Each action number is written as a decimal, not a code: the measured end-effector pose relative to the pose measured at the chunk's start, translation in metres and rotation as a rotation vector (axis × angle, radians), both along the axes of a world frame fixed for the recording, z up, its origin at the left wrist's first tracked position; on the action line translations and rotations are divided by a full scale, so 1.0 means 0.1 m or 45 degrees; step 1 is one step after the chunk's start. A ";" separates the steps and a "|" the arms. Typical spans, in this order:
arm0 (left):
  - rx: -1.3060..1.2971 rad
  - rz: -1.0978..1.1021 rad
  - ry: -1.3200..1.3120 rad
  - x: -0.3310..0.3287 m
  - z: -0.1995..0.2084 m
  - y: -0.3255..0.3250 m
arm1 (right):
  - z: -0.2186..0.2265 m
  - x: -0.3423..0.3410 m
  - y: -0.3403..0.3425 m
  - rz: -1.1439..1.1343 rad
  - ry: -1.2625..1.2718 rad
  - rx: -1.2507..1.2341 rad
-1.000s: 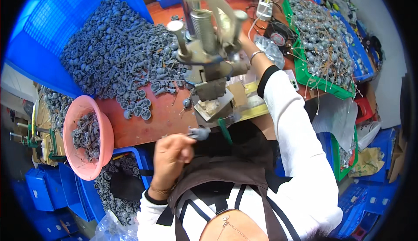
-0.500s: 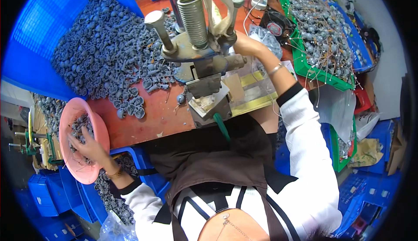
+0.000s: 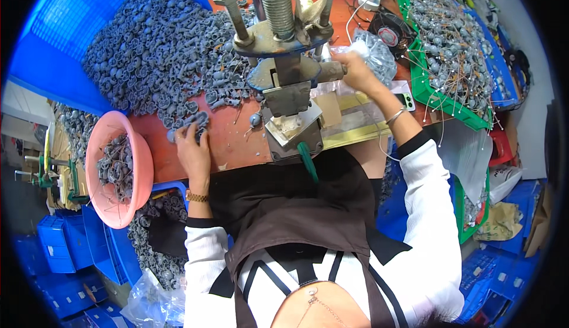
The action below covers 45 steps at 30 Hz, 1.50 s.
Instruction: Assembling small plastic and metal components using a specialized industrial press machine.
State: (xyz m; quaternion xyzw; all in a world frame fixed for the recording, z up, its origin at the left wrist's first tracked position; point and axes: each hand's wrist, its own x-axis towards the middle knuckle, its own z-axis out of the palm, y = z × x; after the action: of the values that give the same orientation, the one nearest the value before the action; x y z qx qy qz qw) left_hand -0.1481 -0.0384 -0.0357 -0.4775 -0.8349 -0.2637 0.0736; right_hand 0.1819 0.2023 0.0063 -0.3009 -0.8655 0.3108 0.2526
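My left hand (image 3: pixel 194 150) reaches to the front edge of a heap of small grey cup-shaped parts (image 3: pixel 172 55). Its fingers are bent but apart, touching a few pieces there. On the other side of a metal bench press (image 3: pixel 287 99), my right hand (image 3: pixel 358 72) is closed beside the press's horizontal cylinder. What it grips is hidden. Under the press head lies a pale block (image 3: pixel 290 127) on the base. One round grey piece with a wire (image 3: pixel 255 120) rests on the table left of the press.
A pink basin (image 3: pixel 145 177) with wired grey parts stands at the table's left edge. Behind the heap is a blue crate (image 3: pixel 56 43). A green tray (image 3: pixel 424 85) of wired parts, a small fan (image 3: pixel 388 34) and a clear plastic bag (image 3: pixel 376 55) are at the right.
My left hand has left the pink basin and moved right to the heap's front edge. My right hand now shows more beside the press. The whole view has shifted slightly.
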 end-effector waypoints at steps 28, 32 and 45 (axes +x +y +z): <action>0.636 -0.794 -0.910 1.26 0.02 0.40 | 0.66 0.43 -1.48 -0.022 1.239 -0.846; 0.440 -0.745 -0.621 1.40 -0.10 0.52 | 0.55 0.34 -1.64 -0.112 1.039 -0.760; -0.017 -0.056 0.370 -0.22 0.14 0.27 | 0.59 0.31 -1.72 -0.078 0.719 -0.829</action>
State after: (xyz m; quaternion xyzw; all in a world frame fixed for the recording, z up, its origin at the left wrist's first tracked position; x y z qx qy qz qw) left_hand -0.1706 -0.0115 -0.0220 -0.5291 -0.8066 -0.1879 0.1846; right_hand 0.2127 0.0307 0.0650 -0.2935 -0.6099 0.6302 0.3805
